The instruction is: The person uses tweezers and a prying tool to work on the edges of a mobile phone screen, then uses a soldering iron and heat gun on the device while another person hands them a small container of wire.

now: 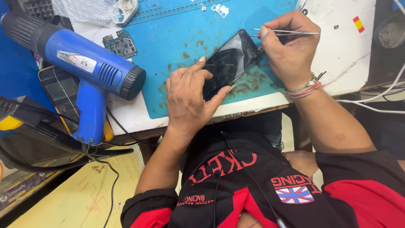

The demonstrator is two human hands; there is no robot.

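one smartphone [231, 62], flat black slab with a glossy, cracked glass face, lying slantwise on the blue mat [177, 38] near the front edge of the bench.
one left hand [187, 99], fingers curled down onto the phone's lower end, fingertips and thumb pressing its edges to pin it; partly closed, holding the phone in place.
one right hand [289, 48], closed in a pinch around one pair of tweezers [287, 32], thin bright metal, lying roughly level, tips pointing toward the phone's upper end. whether the tips touch the phone cannot be told.
one wrist band [306, 88], several coloured threads with small beads, on the right wrist.
one work mat, blue, rubbery, stained with brown patches, moulded compartments along its far edge.
one heat gun [86, 67], blue plastic body, black ribbed nozzle and rear, resting left of the mat, well apart from the hands.
one small circuit board [121, 43], dark blue-green, studded with components, on the mat's left corner.
a few small metal parts [220, 9], silvery, at the mat's far edge.
one white bench top [346, 55], scuffed.
white cables [379, 99] at the right.
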